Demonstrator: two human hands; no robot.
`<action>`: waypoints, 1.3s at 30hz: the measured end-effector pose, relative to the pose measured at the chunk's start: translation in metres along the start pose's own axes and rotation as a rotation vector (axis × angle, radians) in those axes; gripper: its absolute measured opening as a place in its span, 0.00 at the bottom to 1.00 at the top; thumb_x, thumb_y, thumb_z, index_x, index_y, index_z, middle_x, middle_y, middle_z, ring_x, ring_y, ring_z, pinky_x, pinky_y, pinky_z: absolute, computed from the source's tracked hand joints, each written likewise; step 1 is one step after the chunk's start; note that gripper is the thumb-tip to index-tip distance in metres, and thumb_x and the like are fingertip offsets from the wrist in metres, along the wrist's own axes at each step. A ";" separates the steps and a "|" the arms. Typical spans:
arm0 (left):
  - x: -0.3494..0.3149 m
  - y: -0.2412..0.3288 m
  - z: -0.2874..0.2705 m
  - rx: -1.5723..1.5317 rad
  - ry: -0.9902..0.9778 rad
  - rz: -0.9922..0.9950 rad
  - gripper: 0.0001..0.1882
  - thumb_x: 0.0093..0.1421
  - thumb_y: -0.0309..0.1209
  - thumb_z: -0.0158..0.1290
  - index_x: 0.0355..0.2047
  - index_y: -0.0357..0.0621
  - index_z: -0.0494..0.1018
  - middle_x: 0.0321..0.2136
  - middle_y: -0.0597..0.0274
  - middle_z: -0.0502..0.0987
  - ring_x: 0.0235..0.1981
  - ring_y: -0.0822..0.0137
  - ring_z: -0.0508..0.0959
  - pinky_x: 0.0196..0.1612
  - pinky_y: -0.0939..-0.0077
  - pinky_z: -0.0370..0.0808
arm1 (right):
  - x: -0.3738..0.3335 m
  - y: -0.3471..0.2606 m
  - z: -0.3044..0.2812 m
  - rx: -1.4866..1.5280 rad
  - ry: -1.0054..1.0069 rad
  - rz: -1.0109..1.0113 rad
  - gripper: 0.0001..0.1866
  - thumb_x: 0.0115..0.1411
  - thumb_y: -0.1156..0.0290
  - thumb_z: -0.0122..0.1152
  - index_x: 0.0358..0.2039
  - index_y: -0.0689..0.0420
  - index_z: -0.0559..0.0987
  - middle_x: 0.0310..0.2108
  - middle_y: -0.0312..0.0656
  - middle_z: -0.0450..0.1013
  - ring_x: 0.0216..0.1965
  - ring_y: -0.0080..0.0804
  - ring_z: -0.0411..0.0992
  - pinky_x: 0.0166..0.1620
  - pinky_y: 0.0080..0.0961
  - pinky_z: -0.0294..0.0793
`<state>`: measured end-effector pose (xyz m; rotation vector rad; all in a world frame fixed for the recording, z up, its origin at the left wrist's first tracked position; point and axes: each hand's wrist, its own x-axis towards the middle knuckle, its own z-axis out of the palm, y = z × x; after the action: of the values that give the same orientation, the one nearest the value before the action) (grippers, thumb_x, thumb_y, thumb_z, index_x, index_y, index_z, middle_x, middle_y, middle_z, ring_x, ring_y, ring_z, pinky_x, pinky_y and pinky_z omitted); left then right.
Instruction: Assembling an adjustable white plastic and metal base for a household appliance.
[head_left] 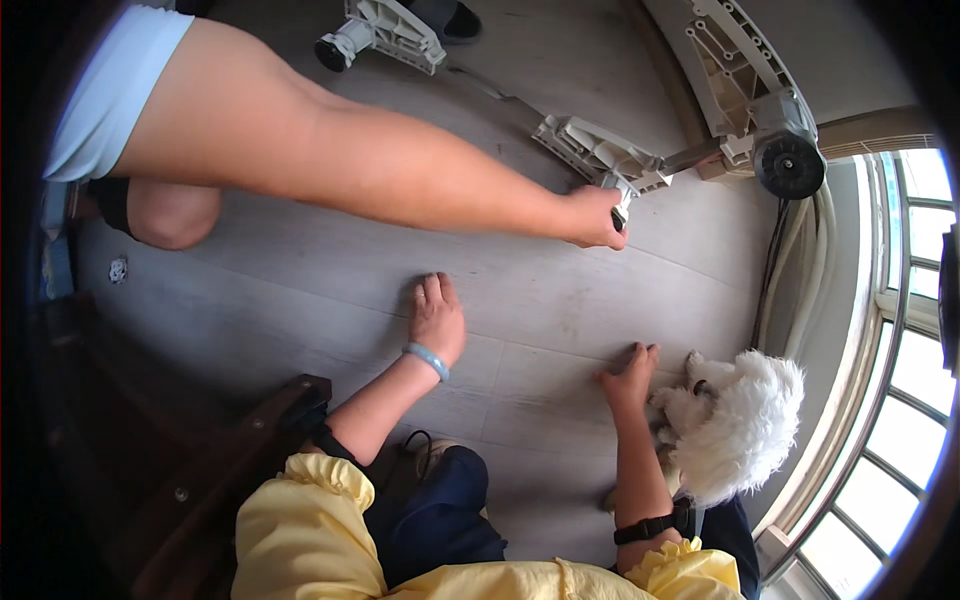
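While the right hand (629, 384), just beside the white dog (745, 430), was unclenched and empty, so was the left hand (438, 325), farther left.

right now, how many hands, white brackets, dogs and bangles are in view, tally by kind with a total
Hands: 3 (left hand, right hand, other person's hand)
White brackets: 3 (upper-left bracket, middle bracket, upper-right bracket)
Fluffy white dog: 1
Pale blue bangle: 1
Total: 8
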<state>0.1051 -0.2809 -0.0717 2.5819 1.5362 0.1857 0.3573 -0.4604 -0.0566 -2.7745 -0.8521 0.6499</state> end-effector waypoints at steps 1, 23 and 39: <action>-0.007 0.005 0.002 -0.099 -0.082 -0.007 0.19 0.56 0.25 0.45 0.47 0.26 0.66 0.43 0.43 0.66 0.43 0.49 0.68 0.48 0.59 0.69 | 0.001 0.001 0.001 -0.005 0.005 0.007 0.50 0.32 0.73 0.78 0.57 0.67 0.61 0.65 0.63 0.44 0.66 0.55 0.46 0.65 0.38 0.53; -0.034 0.062 -0.010 -0.710 -0.672 0.100 0.12 0.57 0.34 0.54 0.38 0.42 0.69 0.26 0.50 0.78 0.30 0.48 0.79 0.33 0.57 0.75 | -0.004 0.004 -0.008 0.005 -0.023 0.032 0.50 0.34 0.73 0.77 0.58 0.68 0.59 0.65 0.64 0.41 0.67 0.57 0.42 0.67 0.39 0.48; -0.046 0.071 0.000 -0.447 -0.852 0.110 0.13 0.57 0.35 0.53 0.37 0.42 0.65 0.27 0.49 0.78 0.32 0.47 0.79 0.34 0.53 0.75 | -0.008 -0.007 -0.017 -0.024 -0.055 0.057 0.52 0.33 0.72 0.78 0.59 0.67 0.58 0.65 0.65 0.41 0.67 0.57 0.40 0.68 0.41 0.45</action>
<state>0.1447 -0.3550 -0.0613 1.9692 0.9044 -0.4536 0.3555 -0.4603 -0.0364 -2.8238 -0.7980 0.7332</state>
